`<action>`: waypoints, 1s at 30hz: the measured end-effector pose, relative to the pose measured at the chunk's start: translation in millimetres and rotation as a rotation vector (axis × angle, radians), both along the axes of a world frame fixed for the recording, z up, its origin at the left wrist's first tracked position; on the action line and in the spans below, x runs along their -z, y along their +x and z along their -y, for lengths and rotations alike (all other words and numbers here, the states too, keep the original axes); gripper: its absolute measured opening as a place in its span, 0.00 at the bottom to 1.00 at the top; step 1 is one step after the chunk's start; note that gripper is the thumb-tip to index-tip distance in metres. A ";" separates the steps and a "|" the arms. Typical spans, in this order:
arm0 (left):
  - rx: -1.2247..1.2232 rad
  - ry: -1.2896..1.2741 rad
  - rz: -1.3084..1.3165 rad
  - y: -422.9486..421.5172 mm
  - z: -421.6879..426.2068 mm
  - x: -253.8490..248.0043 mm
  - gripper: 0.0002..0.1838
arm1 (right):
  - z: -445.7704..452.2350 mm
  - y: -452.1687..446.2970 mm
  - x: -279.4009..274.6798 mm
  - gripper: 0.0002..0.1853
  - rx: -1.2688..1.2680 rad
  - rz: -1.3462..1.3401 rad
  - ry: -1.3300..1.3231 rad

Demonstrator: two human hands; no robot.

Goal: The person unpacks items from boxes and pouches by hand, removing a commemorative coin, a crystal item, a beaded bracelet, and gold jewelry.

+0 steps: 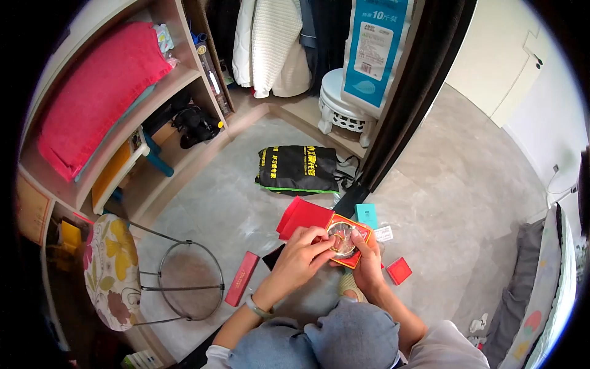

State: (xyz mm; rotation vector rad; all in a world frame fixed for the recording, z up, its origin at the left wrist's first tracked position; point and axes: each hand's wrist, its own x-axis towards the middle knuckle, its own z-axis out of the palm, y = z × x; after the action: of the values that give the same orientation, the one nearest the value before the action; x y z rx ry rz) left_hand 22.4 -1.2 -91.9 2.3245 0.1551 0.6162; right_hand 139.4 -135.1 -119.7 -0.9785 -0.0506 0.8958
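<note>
My right hand [367, 261] grips an open red jewellery box [364, 232] from its right side, with the thumb over the rim. A clear round case or ring-shaped piece [348, 253] lies in the box. My left hand [301, 251] reaches over from the left with fingers pinched at a small gold-coloured piece of jewellery [337, 241]; its exact kind is too small to tell. Behind the left fingers the red lid or cover [307, 216] of the box is tilted up. A bangle [258, 307] circles my left wrist.
On the floor nearby lie a long red box [242, 278], a small red box [399, 270], a teal box [366, 215] and a black drawstring bag [301, 170]. A tipped-over stool [114, 270] is at left, below shelves [178, 80]. A white stool [335, 92] stands at the back.
</note>
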 end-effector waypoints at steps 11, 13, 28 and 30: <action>-0.102 -0.029 -0.040 1.7 4.7 3.9 0.18 | -6.4 -1.1 12.8 0.18 0.048 0.072 0.031; -0.118 -0.025 -0.067 1.6 4.2 0.7 0.19 | -8.0 -1.7 10.5 0.19 0.060 0.123 0.050; -0.028 -0.062 0.048 5.0 17.8 -2.1 0.39 | -9.7 -4.1 6.8 0.22 -0.027 0.004 0.084; -0.044 0.232 -0.040 6.3 19.1 -0.1 0.41 | -2.9 0.5 -0.5 0.28 -0.122 -0.168 0.326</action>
State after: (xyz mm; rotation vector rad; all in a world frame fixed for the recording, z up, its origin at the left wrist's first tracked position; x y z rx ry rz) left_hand 28.8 -20.3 -91.8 2.5643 0.1613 0.6383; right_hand 139.8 -132.2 -119.3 -0.6003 -0.1109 1.0413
